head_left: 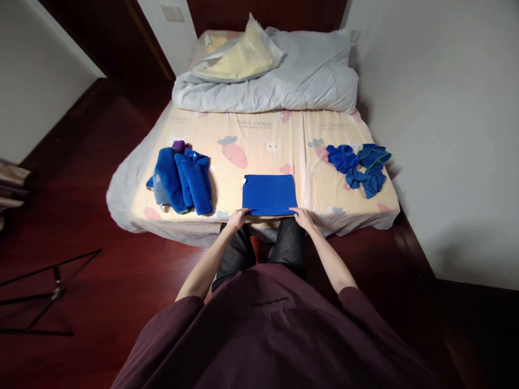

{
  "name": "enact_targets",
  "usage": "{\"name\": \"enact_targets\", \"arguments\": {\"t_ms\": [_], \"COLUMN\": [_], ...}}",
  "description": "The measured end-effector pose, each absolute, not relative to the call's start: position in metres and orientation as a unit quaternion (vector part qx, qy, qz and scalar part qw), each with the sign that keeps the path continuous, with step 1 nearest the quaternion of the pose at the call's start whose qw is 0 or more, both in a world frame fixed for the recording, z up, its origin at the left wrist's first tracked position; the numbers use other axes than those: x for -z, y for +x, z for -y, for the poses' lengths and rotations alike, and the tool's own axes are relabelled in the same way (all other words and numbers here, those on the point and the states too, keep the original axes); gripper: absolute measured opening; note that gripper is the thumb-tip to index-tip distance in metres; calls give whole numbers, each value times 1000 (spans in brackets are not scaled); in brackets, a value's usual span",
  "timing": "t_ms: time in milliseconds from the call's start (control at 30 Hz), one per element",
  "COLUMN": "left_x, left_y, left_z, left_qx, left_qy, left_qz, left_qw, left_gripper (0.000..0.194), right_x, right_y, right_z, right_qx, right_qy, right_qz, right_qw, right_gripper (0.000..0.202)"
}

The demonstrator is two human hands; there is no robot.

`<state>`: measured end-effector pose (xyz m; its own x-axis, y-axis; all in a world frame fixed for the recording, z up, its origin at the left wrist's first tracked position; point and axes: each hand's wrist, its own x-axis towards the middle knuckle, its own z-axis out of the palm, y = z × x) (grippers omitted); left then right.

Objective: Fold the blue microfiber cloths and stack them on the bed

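1 left hand [238, 219] and 1 right hand [304, 219] are here, with 1 flat blue cloth [269, 193], at least 3 crumpled blue cloths [343, 158] and 1 pile of mostly blue cloths [193, 181] too overlapped to count. There is 1 bed [263, 162], 1 quilt [312, 70], 1 black stand [56, 292] and 2 wall plates [172, 14].

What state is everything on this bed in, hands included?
Blue cloth: laid flat, near edge held
Left hand: closed on near left corner
Right hand: closed on near right corner
Left cloths: piled, seemingly rolled
Right cloths: crumpled
Patterned sheet: spread out, slightly wrinkled
Grey quilt: bunched at far end
Yellow bedding: rumpled, atop quilt
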<state>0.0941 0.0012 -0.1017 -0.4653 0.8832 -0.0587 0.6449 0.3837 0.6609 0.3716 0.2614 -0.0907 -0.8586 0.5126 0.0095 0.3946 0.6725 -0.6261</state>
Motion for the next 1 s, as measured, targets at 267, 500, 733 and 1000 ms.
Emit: {"name": "enact_targets", "arguments": {"t_ms": [267, 500, 733, 1000], "left_x": [106, 105, 103, 98], "left_y": [83, 86, 88, 94], "left_z": [-13, -19, -16, -11], "left_qx": [-385, -353, -330, -313], "left_qy": [299, 273, 287, 298], "left_qz": [-848, -876, -883, -888], "left_qw": [207, 182, 168, 159], "left_gripper": [35, 26, 22, 25], "right_x": [116, 124, 109, 95], "right_y": [351, 347, 355, 358], "right_z": [-280, -279, -274, -260], "right_qx": [-427, -400, -339, -311], "right_qy": [-360, -398, -404, -434], "right_qz": [798, 791, 833, 832], "right_qw": [226, 237, 167, 150], "right_gripper": [28, 27, 33, 32]}}
